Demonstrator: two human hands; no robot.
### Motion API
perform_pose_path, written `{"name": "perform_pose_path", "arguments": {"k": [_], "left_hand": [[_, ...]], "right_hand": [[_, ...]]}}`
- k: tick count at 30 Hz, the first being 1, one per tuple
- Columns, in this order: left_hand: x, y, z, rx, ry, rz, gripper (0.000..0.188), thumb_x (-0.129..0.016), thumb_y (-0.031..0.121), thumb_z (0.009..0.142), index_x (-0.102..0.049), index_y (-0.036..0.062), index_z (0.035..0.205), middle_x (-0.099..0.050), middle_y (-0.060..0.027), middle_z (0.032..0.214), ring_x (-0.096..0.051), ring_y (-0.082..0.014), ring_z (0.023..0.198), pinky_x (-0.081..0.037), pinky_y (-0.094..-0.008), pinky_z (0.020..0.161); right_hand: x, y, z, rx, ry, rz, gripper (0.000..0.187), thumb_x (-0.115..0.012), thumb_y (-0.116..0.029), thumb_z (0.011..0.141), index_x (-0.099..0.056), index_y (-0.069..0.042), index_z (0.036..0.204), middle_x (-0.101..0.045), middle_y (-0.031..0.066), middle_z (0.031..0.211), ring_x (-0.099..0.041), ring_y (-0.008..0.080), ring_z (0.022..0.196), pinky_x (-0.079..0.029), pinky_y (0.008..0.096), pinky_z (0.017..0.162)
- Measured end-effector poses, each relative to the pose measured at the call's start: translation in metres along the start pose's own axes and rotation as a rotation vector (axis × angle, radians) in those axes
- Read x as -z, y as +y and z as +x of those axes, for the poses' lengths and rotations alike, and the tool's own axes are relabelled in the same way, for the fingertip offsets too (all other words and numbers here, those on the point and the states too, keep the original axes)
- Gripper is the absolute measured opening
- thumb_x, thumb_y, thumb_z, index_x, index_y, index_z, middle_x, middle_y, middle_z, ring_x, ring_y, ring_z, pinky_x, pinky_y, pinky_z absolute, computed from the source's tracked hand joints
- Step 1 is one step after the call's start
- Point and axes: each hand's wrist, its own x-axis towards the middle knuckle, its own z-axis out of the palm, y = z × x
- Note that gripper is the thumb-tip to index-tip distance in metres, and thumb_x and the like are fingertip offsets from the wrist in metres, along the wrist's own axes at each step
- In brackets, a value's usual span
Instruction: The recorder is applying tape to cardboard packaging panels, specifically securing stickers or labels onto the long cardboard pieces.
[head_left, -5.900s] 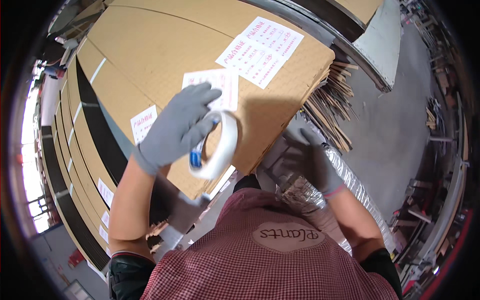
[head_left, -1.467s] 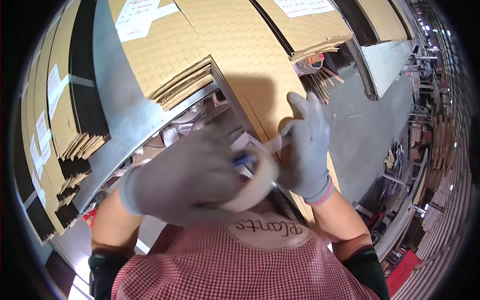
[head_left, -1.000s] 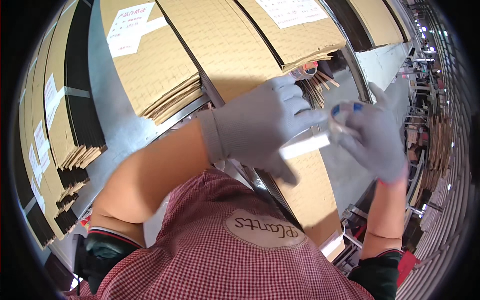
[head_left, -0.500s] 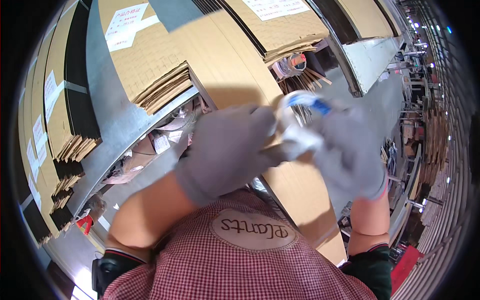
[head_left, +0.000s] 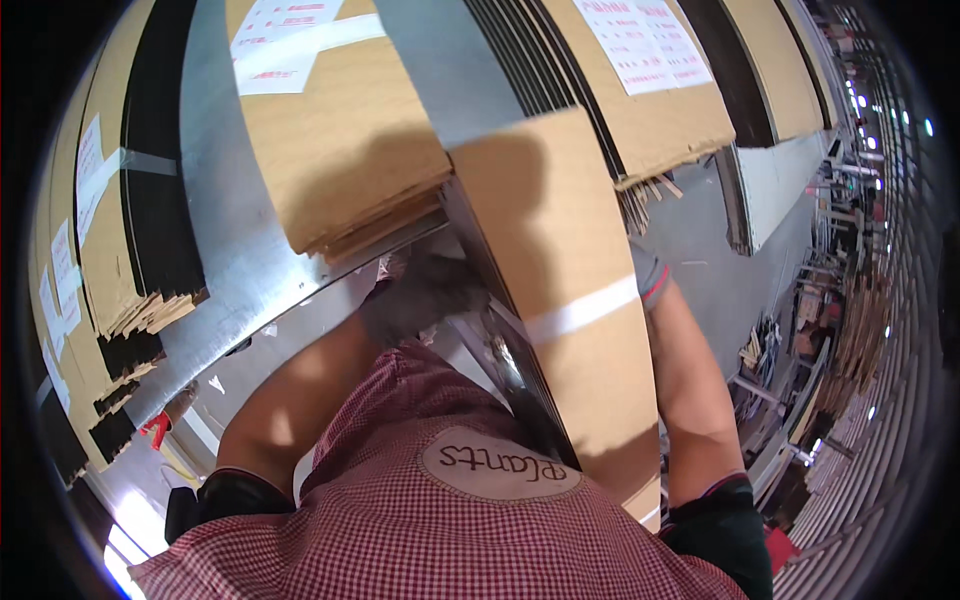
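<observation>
A long bundle topped with tan cardboard (head_left: 600,390) projects toward me, with dark strips layered beneath along its left side. Across its top runs a band of clear whitish tape (head_left: 583,312). My left hand (head_left: 425,295), in a grey glove, is low beside the bundle's left side, in shadow, and its fingers are not clear. Only the cuff and back edge of my gloved right hand (head_left: 650,275) show at the right side; the bundle hides its fingers. The tape roll is out of sight.
Another stack of cardboard (head_left: 365,130) with a white paper label lies to the left on the metal table (head_left: 245,245). More labelled bundles (head_left: 660,90) stand beyond and at far left. A red-handled tool (head_left: 157,430) is at lower left. Racks line the right.
Both hands have gone down from above the bundle to its two sides. The tape roll has gone from view, and a tape band now crosses the cardboard. The view has shifted too.
</observation>
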Motion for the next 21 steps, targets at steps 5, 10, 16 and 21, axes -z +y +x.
{"name": "perform_pose_path", "arguments": {"k": [5,10,16,21], "left_hand": [[-0.019,-0.027,0.015,0.082,-0.018,-0.065,0.029,-0.073,0.022,0.079,-0.067,-0.0003,0.097,-0.066,-0.0089,0.091,-0.062,-0.0125,0.089,-0.051,-0.0306,0.078],[0.005,-0.020,0.023,0.182,-0.152,0.417,0.034,-0.075,0.028,0.076,-0.069,0.0001,0.095,-0.068,-0.0120,0.085,-0.065,-0.0212,0.088,-0.051,-0.0357,0.079],[-0.024,0.180,-0.047,-0.431,-0.488,0.972,0.030,-0.082,0.033,0.068,-0.060,0.0131,0.063,-0.054,-0.0030,0.058,-0.057,-0.0234,0.060,-0.042,-0.0338,0.060],[-0.075,0.164,0.058,-0.712,-0.145,0.732,0.036,-0.065,0.040,0.082,-0.073,0.0045,0.084,-0.066,-0.0163,0.098,-0.061,-0.0317,0.081,-0.046,-0.0408,0.071]], "right_hand": [[-0.014,-0.071,-0.040,-0.321,0.417,0.419,0.047,-0.067,-0.020,0.086,-0.057,0.006,0.123,-0.057,0.0191,0.129,-0.062,0.0273,0.110,-0.048,0.0366,0.095],[-0.090,-0.151,-0.044,0.127,0.540,-0.891,0.074,-0.075,-0.023,0.067,-0.048,0.001,0.132,-0.046,0.0254,0.130,-0.048,0.0491,0.109,-0.037,0.0569,0.096],[-0.091,-0.127,-0.046,0.284,0.731,-0.692,0.070,-0.075,-0.026,0.064,-0.052,-0.004,0.126,-0.044,0.0286,0.130,-0.046,0.0508,0.103,-0.036,0.0573,0.088],[-0.069,-0.106,-0.057,0.123,0.787,0.022,0.032,-0.066,-0.016,0.077,-0.063,0.003,0.102,-0.062,0.0216,0.112,-0.060,0.0314,0.098,-0.042,0.0478,0.094]]}}
